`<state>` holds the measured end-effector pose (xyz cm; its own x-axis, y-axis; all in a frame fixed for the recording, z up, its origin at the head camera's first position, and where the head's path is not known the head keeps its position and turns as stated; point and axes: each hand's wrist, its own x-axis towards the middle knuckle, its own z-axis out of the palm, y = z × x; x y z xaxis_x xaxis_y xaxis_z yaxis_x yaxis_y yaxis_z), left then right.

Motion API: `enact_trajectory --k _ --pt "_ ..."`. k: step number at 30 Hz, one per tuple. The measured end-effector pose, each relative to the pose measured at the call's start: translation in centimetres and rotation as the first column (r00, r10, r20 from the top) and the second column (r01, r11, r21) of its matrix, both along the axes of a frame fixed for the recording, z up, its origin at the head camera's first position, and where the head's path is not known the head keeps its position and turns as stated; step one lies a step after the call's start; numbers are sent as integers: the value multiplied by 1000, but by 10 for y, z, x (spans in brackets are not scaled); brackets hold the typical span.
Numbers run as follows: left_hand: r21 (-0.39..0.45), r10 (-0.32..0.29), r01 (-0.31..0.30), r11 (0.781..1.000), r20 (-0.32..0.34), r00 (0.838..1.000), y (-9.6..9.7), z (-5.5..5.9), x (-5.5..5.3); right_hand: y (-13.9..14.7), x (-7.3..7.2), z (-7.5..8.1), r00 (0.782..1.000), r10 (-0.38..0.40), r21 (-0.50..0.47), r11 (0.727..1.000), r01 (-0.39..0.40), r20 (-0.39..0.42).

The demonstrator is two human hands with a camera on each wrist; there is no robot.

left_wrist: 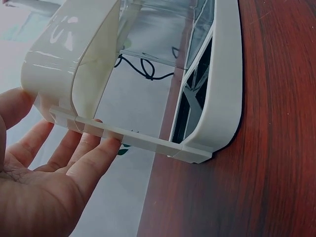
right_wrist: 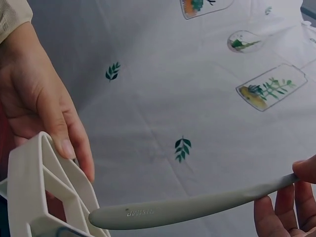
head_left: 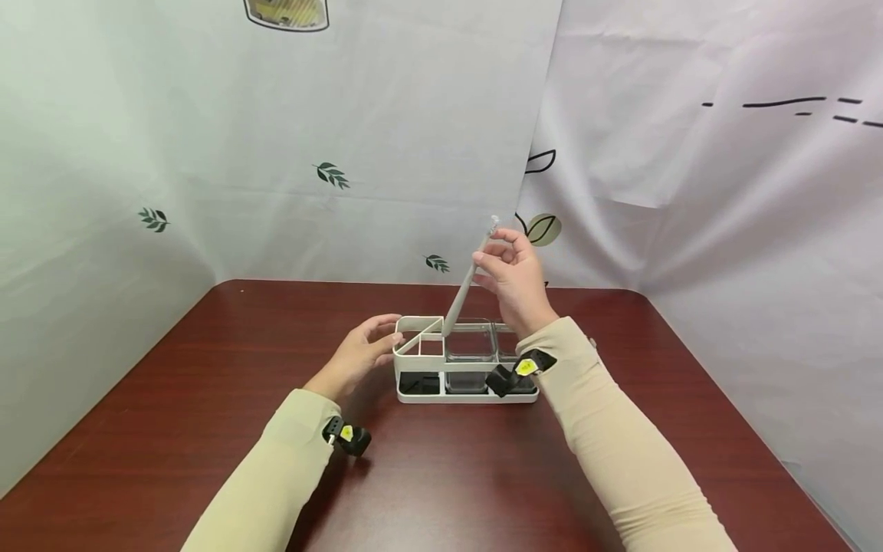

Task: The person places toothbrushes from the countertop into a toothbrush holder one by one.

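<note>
A grey-handled toothbrush (head_left: 461, 297) is pinched between the thumb and fingers of my right hand (head_left: 517, 280). It leans with its head end up, and the rounded handle end (right_wrist: 101, 217) is at the divided top of a white toothbrush holder (head_left: 455, 368). Whether that end is inside a slot cannot be told. My left hand (head_left: 357, 354) holds the left end of the holder, its thumb on the top rim and its fingertips (left_wrist: 114, 143) against the side. The holder stands upright on the table.
Clear cups (head_left: 471, 354) sit in the middle and right parts of the holder, partly behind my right wrist. Below is a base tray with dark inserts (head_left: 418, 383). The table (head_left: 441, 475) is reddish-brown wood, with a printed white curtain (head_left: 386, 115) behind it.
</note>
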<state>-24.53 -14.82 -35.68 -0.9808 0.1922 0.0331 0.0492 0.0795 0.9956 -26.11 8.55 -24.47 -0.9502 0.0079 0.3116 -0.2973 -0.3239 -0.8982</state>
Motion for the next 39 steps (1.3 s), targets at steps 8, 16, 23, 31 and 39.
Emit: enact_trajectory --k 8,16,23,31,39 --pt "2 2 -2 1000 0 1000 2 1 0 -13 0 -10 1000 7 44 999 -8 20" --pt "3 -5 5 1000 -3 1000 3 2 1 -23 -1 -22 1000 22 100 995 -22 -4" --pt "4 -3 3 1000 -6 1000 2 1 1 -31 3 -30 1000 25 156 987 -25 1" --pt "2 12 -12 1000 0 1000 3 0 0 -35 4 -40 999 15 217 976 -22 34" --pt "-2 7 -7 1000 -26 1000 0 -2 1 -36 8 -49 999 31 294 955 -37 25"
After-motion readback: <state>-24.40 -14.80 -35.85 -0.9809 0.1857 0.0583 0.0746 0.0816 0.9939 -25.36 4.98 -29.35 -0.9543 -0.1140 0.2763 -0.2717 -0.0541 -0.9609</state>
